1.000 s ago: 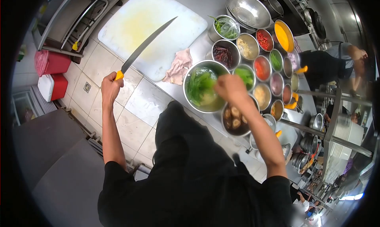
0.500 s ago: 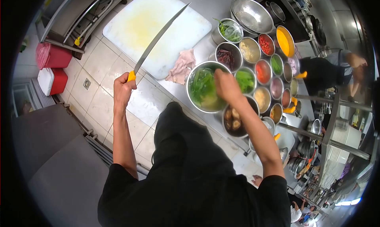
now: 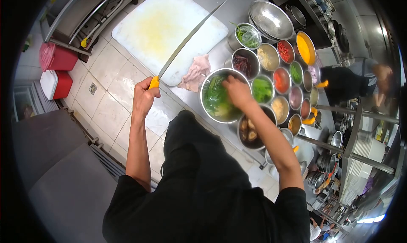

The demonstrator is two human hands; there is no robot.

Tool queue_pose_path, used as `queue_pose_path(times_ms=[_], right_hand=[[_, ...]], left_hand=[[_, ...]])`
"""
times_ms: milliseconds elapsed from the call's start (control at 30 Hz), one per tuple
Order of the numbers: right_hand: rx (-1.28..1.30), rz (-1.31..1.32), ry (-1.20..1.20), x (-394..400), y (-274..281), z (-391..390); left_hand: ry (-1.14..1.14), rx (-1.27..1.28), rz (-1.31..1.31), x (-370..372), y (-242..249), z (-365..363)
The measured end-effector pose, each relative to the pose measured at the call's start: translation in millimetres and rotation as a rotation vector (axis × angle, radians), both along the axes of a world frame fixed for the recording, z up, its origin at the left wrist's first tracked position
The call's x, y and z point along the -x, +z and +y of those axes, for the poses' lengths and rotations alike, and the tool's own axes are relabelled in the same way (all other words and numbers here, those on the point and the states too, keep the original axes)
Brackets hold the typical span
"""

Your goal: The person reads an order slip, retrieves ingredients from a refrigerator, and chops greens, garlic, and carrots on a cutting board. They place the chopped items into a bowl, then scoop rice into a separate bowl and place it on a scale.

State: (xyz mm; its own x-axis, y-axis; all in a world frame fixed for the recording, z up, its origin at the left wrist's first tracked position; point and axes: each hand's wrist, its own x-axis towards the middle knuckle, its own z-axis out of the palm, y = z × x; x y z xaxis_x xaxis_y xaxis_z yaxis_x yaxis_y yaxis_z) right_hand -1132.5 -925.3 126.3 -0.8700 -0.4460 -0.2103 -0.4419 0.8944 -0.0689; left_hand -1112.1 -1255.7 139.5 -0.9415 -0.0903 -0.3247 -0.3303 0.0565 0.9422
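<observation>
My left hand [image 3: 145, 94] is closed round the yellow handle of a long knife [image 3: 182, 46], whose blade points up and to the right over the white cutting board [image 3: 135, 20]. My right hand [image 3: 237, 92] reaches into a large steel pot [image 3: 204, 109] of leafy greens [image 3: 215, 94] in liquid. Its fingers look drawn together among the leaves; the fingertips are hidden, so what they hold cannot be made out. A crumpled pinkish cloth [image 3: 196, 73] lies between board and pot. Below my right forearm stands a pot of mushrooms [image 3: 250, 130].
Right of the pot, several steel containers hold chopped ingredients, including red pieces [image 3: 281, 80] and dried chillies [image 3: 242, 65]. A colander [image 3: 271, 18] stands behind them. A red-and-white cooler [image 3: 57, 85] sits on the floor at left. Another person [image 3: 360, 77] stands across the counter.
My left hand and the knife have shifted right and slightly up, the tip now beyond the board's right side. My right hand has moved slightly left, further over the greens.
</observation>
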Motion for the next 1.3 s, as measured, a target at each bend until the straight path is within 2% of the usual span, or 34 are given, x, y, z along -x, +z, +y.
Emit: queue_pose_path(times_ms=[100,200,433,633,800,900,933,1000,1133,1167,1300], right_hand=[[-0.018,-0.075,-0.036,-0.6,7.5,-3.0],[-0.082,-0.23,-0.184,4.9,18.2,-6.4],[0.277,-0.233,-0.187,14.0,88.4,18.8],[0.451,-0.279,-0.36,9.4,135.3,28.0],[0.581,-0.228,-0.471,-7.9,151.9,48.4],[0.792,-0.168,-0.509,-25.7,153.4,63.7],[0.845,-0.151,-0.554,-33.6,156.6,69.1],[0.921,0.035,-0.486,-52.8,158.4,79.6],[1.351,-0.115,-0.861,-130.5,180.2,123.4],[1.375,0.036,-0.865,-156.6,189.6,136.6],[1.294,0.305,-1.102,-270.5,207.4,201.2]], left_hand=[[-0.009,0.0,0.008,2.3,1.3,1.4],[-0.026,0.01,0.017,5.1,0.6,1.2],[-0.059,-0.005,0.017,5.6,12.9,6.8],[-0.059,-0.007,0.016,4.8,15.1,14.1],[-0.052,-0.046,0.007,2.6,28.2,33.0],[-0.091,-0.09,0.025,3.3,28.8,42.1],[-0.081,-0.128,0.017,4.3,32.7,48.3],[-0.147,-0.13,0.008,10.4,14.5,44.6],[-0.315,-0.088,0.054,10.5,25.6,75.5],[-0.351,-0.091,0.077,4.7,39.3,90.5],[-0.529,-0.098,0.079,-17.8,65.0,130.7]])
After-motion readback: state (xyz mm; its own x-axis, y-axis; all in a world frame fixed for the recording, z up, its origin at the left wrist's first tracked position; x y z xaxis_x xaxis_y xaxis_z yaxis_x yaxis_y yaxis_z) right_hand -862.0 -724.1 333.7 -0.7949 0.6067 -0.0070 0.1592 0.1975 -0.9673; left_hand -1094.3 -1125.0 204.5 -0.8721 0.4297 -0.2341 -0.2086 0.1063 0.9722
